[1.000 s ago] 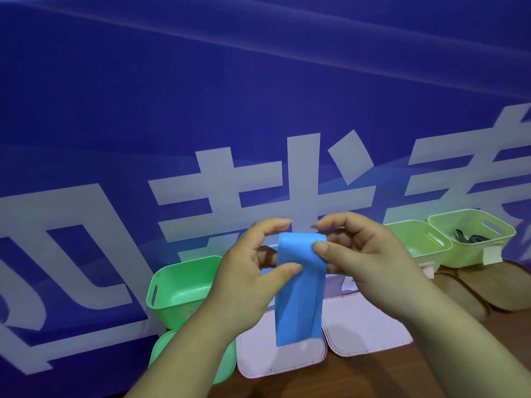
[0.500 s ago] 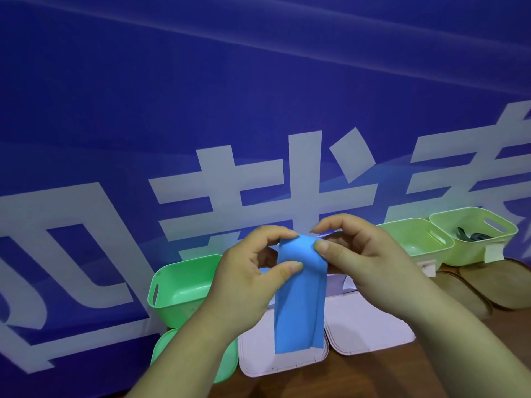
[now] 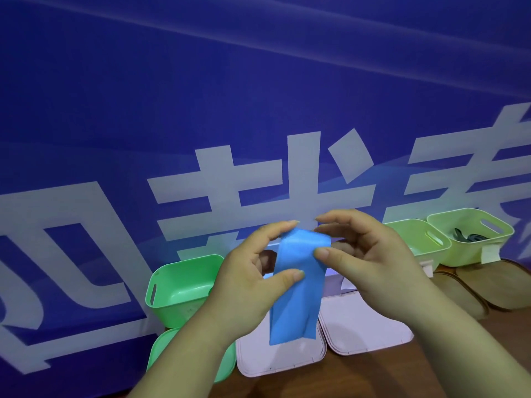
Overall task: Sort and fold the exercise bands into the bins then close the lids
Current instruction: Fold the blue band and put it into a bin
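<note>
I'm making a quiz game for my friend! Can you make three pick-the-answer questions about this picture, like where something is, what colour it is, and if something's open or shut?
1. Where do the dark bands lie?
A) in the far-right bin
B) on a chair
C) on the floor

2. The band pinched by the left hand and right hand is:
A) red
B) blue
C) yellow

3. The left green bin is:
A) lidded
B) open on top
C) upside down

Answers:
1 A, they show dark inside that bin's walls.
2 B, it hangs blue from the fingers.
3 B, its inside is visible.
</note>
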